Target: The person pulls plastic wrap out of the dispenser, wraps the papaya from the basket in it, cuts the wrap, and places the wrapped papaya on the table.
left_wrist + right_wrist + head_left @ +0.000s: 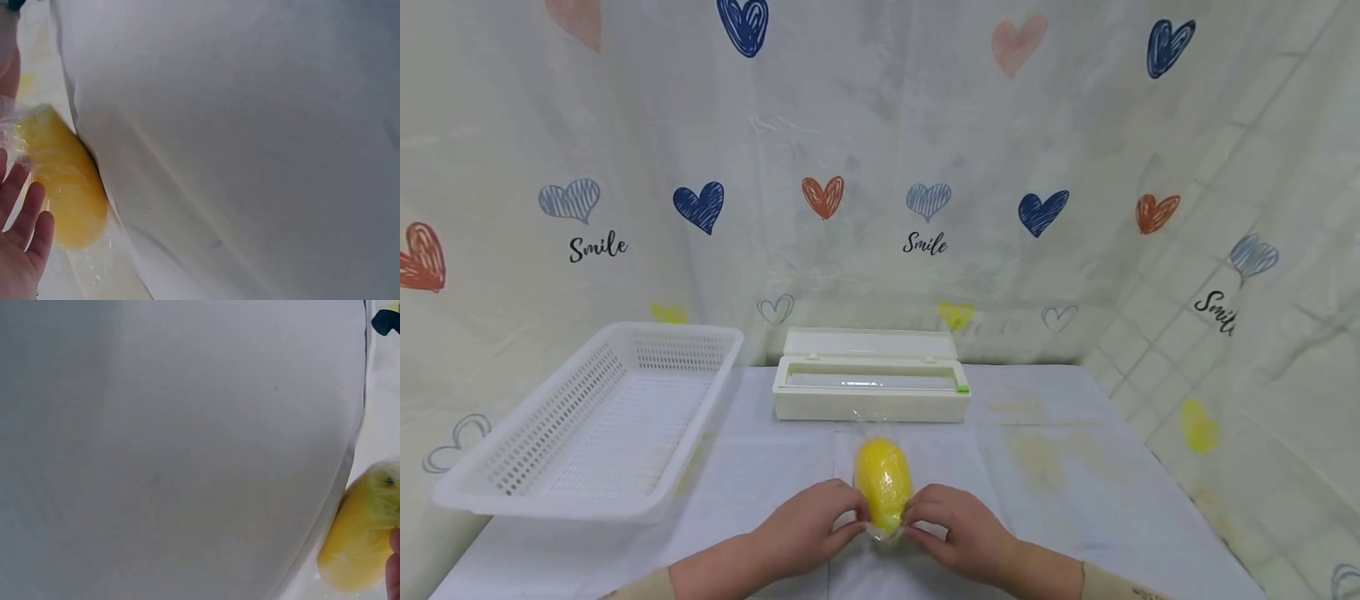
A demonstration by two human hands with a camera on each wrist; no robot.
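Note:
A smooth yellow oblong fruit [882, 475], wrapped in clear cling film [883, 536], lies lengthwise on the table between the two hands. Thumb and fingers of the left hand [816, 523] pinch the film at the left of its near end. On the other side, the right hand [961, 529] pinches film at the same end. The left wrist view shows the wrapped fruit [69, 187] beside the left fingers, with loose film past both ends. At the edge of the right wrist view, a dark greenish spot marks one end of the fruit [359, 550].
Behind the fruit stands a white cling film dispenser [872, 406] with its lid raised. A white perforated plastic basket [651, 505] occupies the left side of the table. The white table cover [1045, 517] has yellowish stains on the right. A heart-printed curtain [865, 117] hangs behind.

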